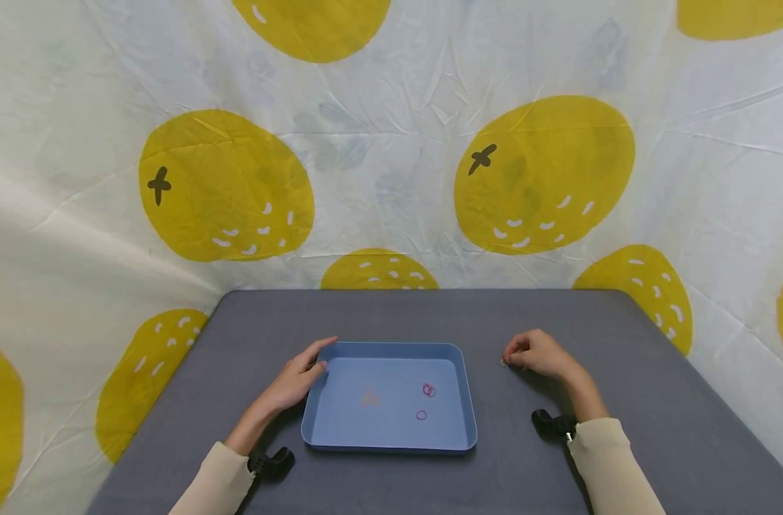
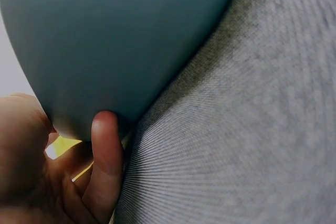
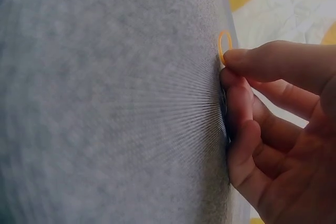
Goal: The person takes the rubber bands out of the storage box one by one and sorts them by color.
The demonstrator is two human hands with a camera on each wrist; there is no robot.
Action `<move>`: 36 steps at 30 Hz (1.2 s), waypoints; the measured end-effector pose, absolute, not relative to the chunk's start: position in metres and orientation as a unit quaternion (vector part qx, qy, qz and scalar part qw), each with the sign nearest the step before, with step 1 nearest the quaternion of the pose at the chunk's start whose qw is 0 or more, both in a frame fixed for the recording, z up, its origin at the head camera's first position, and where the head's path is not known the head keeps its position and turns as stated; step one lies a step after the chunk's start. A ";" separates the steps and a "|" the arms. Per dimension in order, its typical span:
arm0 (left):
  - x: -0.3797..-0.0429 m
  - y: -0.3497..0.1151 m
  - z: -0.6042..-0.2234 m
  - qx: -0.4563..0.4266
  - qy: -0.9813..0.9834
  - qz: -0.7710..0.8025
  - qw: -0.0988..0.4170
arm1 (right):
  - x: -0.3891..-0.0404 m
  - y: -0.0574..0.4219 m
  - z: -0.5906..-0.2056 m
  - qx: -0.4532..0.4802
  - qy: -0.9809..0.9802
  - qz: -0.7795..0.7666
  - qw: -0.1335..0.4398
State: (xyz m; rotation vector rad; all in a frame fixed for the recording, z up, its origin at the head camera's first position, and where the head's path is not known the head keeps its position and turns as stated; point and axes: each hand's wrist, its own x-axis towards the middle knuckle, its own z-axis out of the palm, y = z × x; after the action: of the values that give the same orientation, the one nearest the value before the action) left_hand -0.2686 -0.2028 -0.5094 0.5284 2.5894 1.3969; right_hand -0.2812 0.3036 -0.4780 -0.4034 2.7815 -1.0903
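Note:
A shallow blue tray (image 1: 391, 442) lies on the grey table. At its far left corner my left hand (image 1: 293, 379) holds the rim, the thumb over the edge and the index finger reaching along the corner. In the left wrist view, a fingertip (image 2: 107, 129) presses the tray's outer wall (image 2: 115, 40). To the right of the tray, my right hand (image 1: 541, 354) is low over the table. Its thumb and index finger pinch a small yellow-orange rubber band (image 3: 220, 43), which sticks out as a loop beyond the fingertips.
Inside the tray, thin orange bands (image 1: 370, 398) lie left of centre; red bands (image 1: 429, 390) sit at the right, with a single red loop (image 1: 421, 415) nearer the front. A fruit-patterned cloth (image 1: 391, 179) hangs behind the grey table (image 1: 494, 315).

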 end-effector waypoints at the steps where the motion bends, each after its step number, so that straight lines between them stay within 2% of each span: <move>1: -0.268 -0.203 -0.509 0.175 0.864 0.466 0.076 | -0.281 0.303 -0.478 -0.134 0.922 -0.358 0.064; 36: -0.271 -0.203 -0.509 0.183 0.863 0.466 0.070 | -0.281 0.304 -0.471 -0.120 0.916 -0.376 0.072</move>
State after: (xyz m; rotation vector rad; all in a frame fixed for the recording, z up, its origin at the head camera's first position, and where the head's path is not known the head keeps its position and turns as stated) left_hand -0.2707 -0.2029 -0.5087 0.5495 2.5962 1.4019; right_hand -0.2807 0.3040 -0.4713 -0.3619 2.7518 -1.1305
